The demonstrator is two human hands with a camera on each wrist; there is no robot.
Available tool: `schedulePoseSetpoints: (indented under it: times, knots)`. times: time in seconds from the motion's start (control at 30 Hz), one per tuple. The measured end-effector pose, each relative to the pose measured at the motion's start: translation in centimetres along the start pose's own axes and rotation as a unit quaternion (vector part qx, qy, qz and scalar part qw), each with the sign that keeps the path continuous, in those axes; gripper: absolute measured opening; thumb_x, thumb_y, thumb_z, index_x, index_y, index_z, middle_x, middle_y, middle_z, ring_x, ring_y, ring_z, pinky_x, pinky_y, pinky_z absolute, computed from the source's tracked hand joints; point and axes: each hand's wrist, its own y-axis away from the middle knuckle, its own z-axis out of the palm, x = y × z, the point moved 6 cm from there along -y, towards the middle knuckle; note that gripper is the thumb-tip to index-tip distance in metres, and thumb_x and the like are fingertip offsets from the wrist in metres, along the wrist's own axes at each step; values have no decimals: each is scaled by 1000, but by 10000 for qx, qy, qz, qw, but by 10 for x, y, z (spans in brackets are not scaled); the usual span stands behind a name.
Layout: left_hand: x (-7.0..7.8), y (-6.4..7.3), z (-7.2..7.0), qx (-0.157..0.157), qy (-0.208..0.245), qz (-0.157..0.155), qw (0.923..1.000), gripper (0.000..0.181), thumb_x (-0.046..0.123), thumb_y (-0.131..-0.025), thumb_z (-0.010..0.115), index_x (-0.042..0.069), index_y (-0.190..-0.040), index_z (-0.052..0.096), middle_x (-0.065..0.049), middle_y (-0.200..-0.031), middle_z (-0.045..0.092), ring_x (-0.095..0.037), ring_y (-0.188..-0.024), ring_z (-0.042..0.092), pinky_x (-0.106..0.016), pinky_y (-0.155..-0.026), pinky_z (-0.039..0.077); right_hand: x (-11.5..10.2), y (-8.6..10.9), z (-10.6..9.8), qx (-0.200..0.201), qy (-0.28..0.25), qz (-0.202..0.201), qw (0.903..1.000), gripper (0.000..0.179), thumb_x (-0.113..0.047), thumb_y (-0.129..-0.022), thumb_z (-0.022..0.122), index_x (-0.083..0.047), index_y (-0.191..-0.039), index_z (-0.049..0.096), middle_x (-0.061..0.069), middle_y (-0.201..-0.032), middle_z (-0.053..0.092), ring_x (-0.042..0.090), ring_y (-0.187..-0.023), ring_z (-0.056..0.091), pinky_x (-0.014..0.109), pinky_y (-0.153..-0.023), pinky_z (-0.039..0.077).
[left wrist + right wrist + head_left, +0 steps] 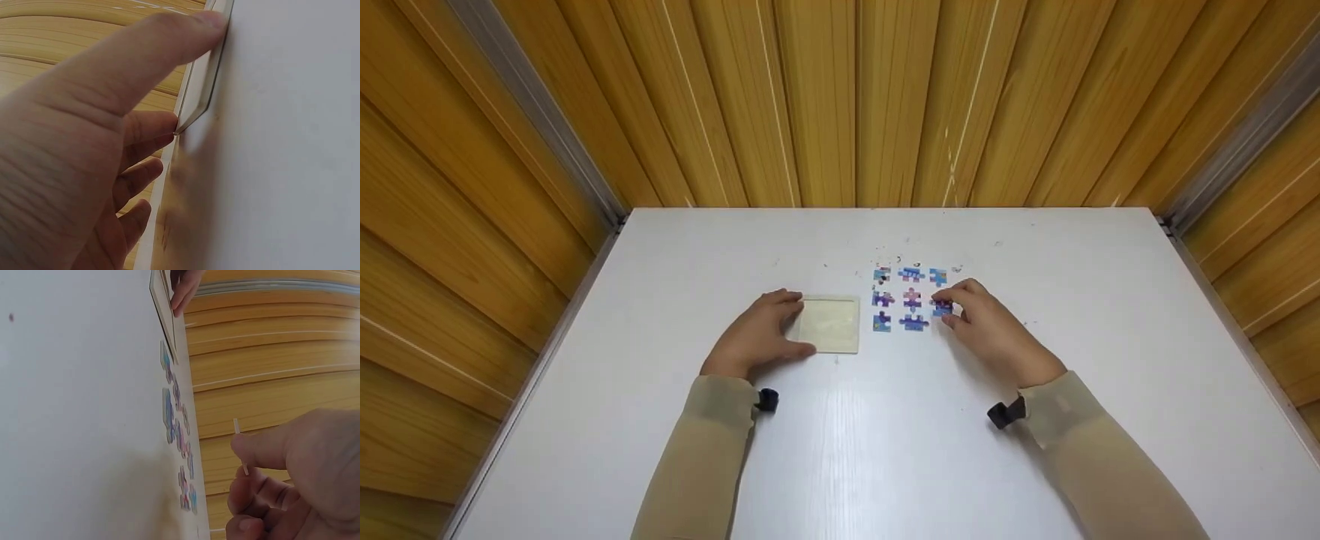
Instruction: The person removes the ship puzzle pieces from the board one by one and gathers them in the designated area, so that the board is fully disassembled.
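A shallow cream puzzle tray (pixel 832 326) with a low rim lies flat on the white table. My left hand (pixel 761 334) holds its left side, thumb at the near edge and fingers at the far left corner; the left wrist view shows the thumb (pixel 169 39) along the tray's edge (pixel 209 84). To the right, my right hand (pixel 994 326) pinches a jigsaw piece between thumb and fingertips. In the right wrist view this jigsaw piece (pixel 237 425) is raised and seen edge-on. Several other jigsaw pieces (pixel 913 322) lie in rows between tray and right hand.
The white table (pixel 840 435) has small dark marks near the far rows of pieces. Yellow wood-look panels (pixel 885 105) rise behind its far edge and along both sides, with grey metal posts (pixel 547 105) in the corners.
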Motion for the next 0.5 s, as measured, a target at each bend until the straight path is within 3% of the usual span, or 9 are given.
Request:
schedulePoseSetpoints:
  times: [0.33, 0.5]
  knots:
    - [-1, -1, 0, -53, 37, -26, 10000, 94, 41, -86, 100, 7, -163, 60, -2, -180, 48, -30, -175, 32, -51, -144, 31, 13, -3, 3, -206, 27, 133, 9997, 42, -14, -116, 61, -12, -157, 65, 10, -154, 58, 32, -143, 59, 60, -129, 48]
    - [-2, -1, 1, -53, 26, -40, 10000, 94, 41, -86, 101, 8, -163, 60, -1, -179, 48, -28, -175, 32, -50, -144, 31, 16, -3, 7, -295, 202, -17, 9994, 40, -13, -115, 62, -8, -155, 66, 13, -151, 61, 33, -137, 62, 59, -125, 52]
